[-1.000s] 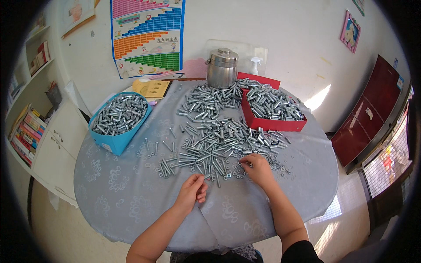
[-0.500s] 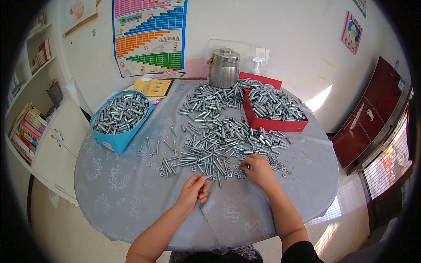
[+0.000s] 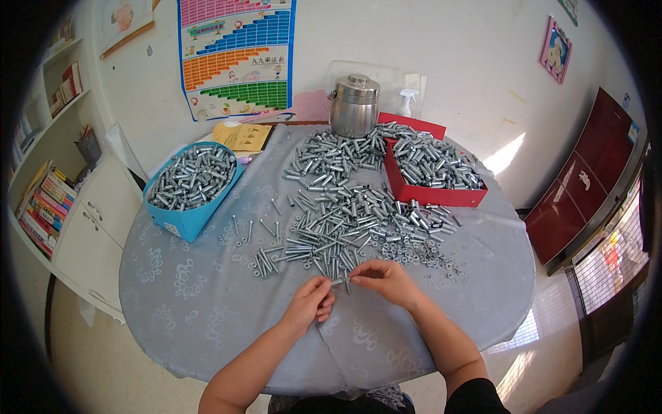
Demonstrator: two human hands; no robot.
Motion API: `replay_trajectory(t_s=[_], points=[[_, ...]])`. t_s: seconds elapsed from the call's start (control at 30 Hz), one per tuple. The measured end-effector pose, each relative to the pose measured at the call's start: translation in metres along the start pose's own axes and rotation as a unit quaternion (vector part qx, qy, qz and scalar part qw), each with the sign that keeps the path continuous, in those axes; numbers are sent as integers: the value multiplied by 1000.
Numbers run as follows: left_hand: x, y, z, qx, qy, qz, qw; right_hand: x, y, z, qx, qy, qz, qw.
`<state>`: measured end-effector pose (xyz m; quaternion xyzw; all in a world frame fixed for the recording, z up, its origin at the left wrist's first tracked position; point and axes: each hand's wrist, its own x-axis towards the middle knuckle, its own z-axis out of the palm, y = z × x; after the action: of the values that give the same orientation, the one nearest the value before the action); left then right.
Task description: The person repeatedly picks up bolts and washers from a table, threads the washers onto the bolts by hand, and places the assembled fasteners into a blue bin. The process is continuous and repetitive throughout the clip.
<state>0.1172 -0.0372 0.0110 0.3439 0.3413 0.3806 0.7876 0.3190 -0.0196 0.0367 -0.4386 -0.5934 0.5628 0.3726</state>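
My left hand [image 3: 312, 303] is closed, with a silver bolt [image 3: 337, 282] jutting from its fingertips toward the right. Close by, my right hand [image 3: 384, 281] pinches at the bolt's outer end; whatever lies between its fingertips is too small to make out. Another bolt [image 3: 348, 287] lies just below the right fingertips. Beyond both hands spreads a heap of loose bolts and metal sleeves [image 3: 331, 231]. Small nuts and washers [image 3: 414, 252] are scattered at the heap's right edge.
A blue bin [image 3: 185, 226] full of assembled bolts stands at the left. At the back right is a red box [image 3: 441, 196] of metal parts. A steel canister [image 3: 354, 110] and a spray bottle [image 3: 407, 102] stand at the far edge. Grey cloth [image 3: 227, 331] covers the table.
My right hand has moved left from the scattered nuts and washers to the bolt at my left fingertips. The left hand has stayed nearly in place.
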Motion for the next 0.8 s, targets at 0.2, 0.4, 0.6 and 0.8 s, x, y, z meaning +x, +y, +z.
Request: replay_trajectory(t_s=[0.2,0.4,0.6,0.8], points=[[0,1,1,6,-10,-23,1000,1,5,2,5,0,1,1000],[-1,2,-1,15,-40,-40,998,2,8,4,-17,15,-12,1000],[-3,6,0,-23,-43,-37,998,4,9,-12,-247,127,-55,959],[-1,5,-1,-27,-36,-30,999,-1,6,-19,-433,73,-163,883]])
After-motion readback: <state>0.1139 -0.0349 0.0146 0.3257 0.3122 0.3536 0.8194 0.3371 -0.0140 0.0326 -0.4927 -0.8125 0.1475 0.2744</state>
